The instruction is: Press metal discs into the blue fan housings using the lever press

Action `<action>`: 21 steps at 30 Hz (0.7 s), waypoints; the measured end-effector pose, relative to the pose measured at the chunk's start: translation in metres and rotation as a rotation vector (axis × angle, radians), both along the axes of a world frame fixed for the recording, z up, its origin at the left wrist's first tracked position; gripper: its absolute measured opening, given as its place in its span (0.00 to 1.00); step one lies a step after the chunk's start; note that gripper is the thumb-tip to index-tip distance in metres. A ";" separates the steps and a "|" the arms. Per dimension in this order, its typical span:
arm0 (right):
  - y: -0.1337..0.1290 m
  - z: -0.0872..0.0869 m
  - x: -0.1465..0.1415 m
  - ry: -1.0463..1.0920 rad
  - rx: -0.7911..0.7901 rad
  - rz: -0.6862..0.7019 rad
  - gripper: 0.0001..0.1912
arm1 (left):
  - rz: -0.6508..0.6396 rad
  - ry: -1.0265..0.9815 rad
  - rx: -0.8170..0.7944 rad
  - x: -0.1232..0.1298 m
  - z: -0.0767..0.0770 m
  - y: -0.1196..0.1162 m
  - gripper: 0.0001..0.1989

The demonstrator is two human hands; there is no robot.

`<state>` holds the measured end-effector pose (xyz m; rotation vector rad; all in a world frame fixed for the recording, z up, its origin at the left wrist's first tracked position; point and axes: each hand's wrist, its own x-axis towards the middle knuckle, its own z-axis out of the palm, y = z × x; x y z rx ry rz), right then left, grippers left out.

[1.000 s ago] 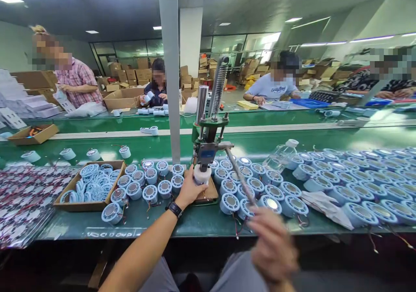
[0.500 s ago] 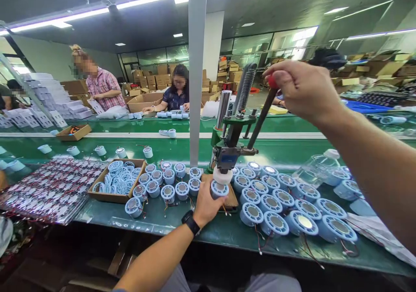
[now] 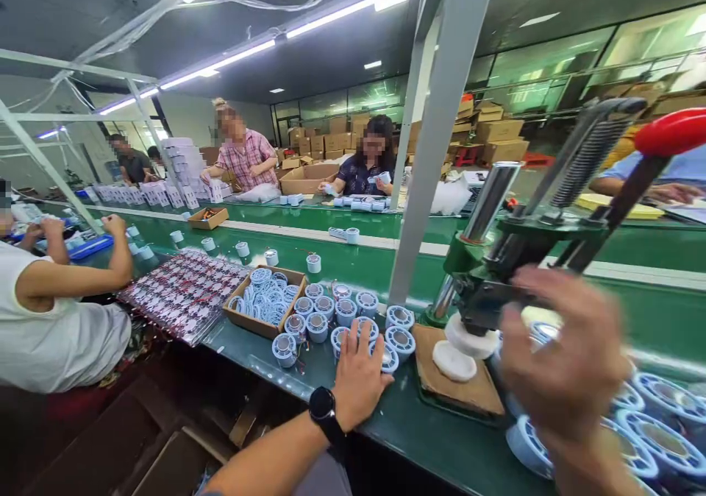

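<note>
- The right hand (image 3: 568,349) is blurred in front of the press; I cannot tell how its grip stands or whether it touches anything.
- The left hand (image 3: 361,378), wearing a watch (image 3: 321,404), reaches over the near edge of the left housings (image 3: 284,350); its grip is wide, fingers spread over the blue tops.
- The left housings stand in a cluster on the green desk (image 3: 402,415), gray discs facing up.
- The right housings (image 3: 656,433) stand at the right, partly behind the right hand.
- Between both groups lies a brown board (image 3: 479,393) bearing a white pad (image 3: 453,361).
- The press (image 3: 479,305) stands at the board's far side, its white head (image 3: 468,335) over the board, its red knob (image 3: 670,132) high at the right.
- Left of the left housings, a box (image 3: 251,323) holds blue rings (image 3: 265,295).
- Farther left lie wired plates (image 3: 187,290), beside a co-worker in white (image 3: 55,319).
- Beyond, more housings (image 3: 314,263) stand in a row.
- At the far side, a person in plaid (image 3: 248,157) and one in dark clothes (image 3: 364,172) work before cartons (image 3: 334,143).
</note>
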<state>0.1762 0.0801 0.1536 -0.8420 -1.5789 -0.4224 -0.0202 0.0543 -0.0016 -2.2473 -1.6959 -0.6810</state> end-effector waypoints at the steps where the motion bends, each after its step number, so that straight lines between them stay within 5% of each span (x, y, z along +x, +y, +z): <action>1: -0.006 -0.028 -0.016 -0.044 -0.023 0.073 0.17 | 0.009 0.009 0.000 -0.011 0.009 0.007 0.30; 5: -0.020 -0.124 -0.065 -0.234 -0.181 0.220 0.14 | 0.206 -0.027 -0.070 -0.106 0.070 0.043 0.17; 8: -0.028 -0.162 -0.082 -0.291 -0.215 0.281 0.18 | 0.446 -0.076 -0.059 -0.198 0.105 0.068 0.11; 10: -0.032 -0.173 -0.087 -0.309 -0.257 0.328 0.19 | 0.517 -0.094 -0.091 -0.243 0.110 0.078 0.07; 13: -0.035 -0.180 -0.094 -0.317 -0.347 0.350 0.20 | 0.521 -0.110 -0.128 -0.274 0.099 0.083 0.10; 17: -0.033 -0.178 -0.115 -0.420 -0.483 0.291 0.26 | 0.468 -0.151 -0.078 -0.276 0.083 0.083 0.08; 21: -0.031 -0.167 -0.150 -0.610 -0.837 0.058 0.35 | 0.433 -0.249 0.040 -0.258 0.088 0.082 0.06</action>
